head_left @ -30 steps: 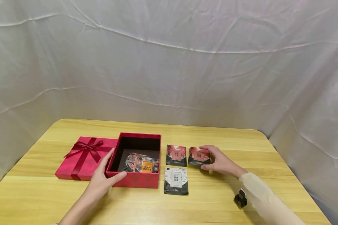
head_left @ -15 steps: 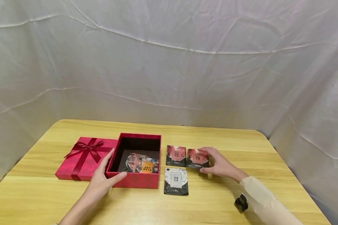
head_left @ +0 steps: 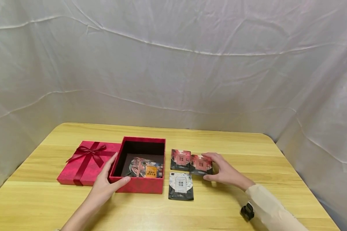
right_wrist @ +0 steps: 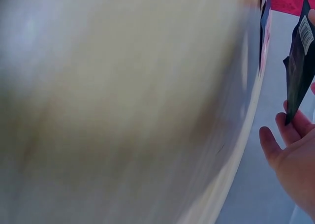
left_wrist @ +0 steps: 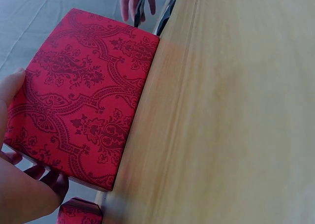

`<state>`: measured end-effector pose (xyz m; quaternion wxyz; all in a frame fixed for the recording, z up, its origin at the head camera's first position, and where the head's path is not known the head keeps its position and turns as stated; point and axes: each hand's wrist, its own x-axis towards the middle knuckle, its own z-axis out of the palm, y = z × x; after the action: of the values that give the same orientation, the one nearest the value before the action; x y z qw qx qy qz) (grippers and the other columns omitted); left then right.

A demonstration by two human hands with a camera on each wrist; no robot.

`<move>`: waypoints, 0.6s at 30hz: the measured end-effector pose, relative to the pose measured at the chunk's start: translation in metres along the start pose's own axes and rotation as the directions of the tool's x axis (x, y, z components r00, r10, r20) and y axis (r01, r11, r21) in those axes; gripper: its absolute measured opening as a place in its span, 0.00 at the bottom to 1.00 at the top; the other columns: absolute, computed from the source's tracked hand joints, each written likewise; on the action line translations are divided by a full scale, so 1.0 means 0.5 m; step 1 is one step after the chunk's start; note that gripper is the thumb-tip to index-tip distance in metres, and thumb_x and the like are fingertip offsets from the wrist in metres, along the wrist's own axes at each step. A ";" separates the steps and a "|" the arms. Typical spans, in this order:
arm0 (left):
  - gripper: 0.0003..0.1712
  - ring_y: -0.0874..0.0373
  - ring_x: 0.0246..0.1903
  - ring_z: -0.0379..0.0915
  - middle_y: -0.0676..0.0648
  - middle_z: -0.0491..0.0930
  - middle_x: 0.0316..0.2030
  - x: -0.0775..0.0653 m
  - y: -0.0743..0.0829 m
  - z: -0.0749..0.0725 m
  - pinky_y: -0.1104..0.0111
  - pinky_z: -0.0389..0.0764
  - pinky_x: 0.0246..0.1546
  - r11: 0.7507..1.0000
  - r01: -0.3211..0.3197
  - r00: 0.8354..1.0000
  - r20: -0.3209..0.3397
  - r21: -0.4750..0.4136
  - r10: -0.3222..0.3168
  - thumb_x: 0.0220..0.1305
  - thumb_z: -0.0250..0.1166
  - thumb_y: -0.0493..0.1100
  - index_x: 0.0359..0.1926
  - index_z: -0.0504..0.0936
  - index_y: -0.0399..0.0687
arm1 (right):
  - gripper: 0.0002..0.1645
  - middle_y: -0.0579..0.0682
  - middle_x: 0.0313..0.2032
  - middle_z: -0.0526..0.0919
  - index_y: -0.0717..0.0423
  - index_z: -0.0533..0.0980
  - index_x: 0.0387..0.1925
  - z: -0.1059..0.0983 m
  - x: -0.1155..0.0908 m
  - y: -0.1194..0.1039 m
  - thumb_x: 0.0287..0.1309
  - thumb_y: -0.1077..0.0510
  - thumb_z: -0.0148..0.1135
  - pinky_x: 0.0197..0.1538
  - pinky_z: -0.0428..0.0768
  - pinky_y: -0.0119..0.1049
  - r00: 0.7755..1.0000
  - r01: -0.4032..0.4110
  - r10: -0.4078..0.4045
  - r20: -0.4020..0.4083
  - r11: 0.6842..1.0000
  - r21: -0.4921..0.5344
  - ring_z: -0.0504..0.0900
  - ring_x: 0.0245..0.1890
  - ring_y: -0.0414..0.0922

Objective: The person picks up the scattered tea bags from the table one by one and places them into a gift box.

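My left hand holds the near left corner of an open red gift box, with the thumb along its front wall and the fingers on its left side. Several tea packets lie inside the box, overlapping. On the right, my right hand pinches a red-and-black tea packet by its edges, between thumb and fingers. In the right wrist view the same packet appears raised off the table. Its left edge comes up to another red-and-black tea packet lying flat.
In front of the flat red packet lies a white-and-black tea packet. The red lid with its ribbon bow rests left of the box. A pale cloth hangs behind the wooden table.
My right hand has moved the red-and-black packet slightly left and nearer, toward the flat red packet. The left hand and the box have stayed in place.
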<state>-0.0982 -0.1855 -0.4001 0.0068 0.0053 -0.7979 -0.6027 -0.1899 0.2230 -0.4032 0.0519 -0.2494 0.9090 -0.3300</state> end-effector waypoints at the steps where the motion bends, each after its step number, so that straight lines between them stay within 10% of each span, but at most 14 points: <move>1: 0.53 0.40 0.66 0.53 0.38 0.53 0.71 0.000 0.000 0.000 0.38 0.61 0.59 1.000 -0.001 1.000 0.000 0.002 0.001 0.59 0.69 0.43 0.77 0.46 0.54 | 0.49 0.60 0.64 0.67 0.56 0.65 0.67 0.000 -0.001 -0.002 0.43 0.50 0.75 0.59 0.60 0.69 1.000 0.007 -0.007 0.000 1.000 0.000 0.64 0.63 0.61; 18: 0.53 0.39 0.68 0.48 0.39 0.51 0.72 0.000 0.001 0.000 0.36 0.56 0.60 1.000 0.008 1.000 0.000 0.007 -0.008 0.59 0.69 0.44 0.77 0.46 0.55 | 0.48 0.59 0.65 0.65 0.53 0.64 0.68 0.007 -0.006 -0.028 0.46 0.46 0.73 0.58 0.62 0.68 0.999 0.045 -0.046 -0.002 0.998 -0.031 0.63 0.64 0.61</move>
<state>-0.0984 -0.1855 -0.3996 0.0044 0.0084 -0.7999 -0.6000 -0.1805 0.2135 -0.3975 0.0395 -0.2704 0.9081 -0.3173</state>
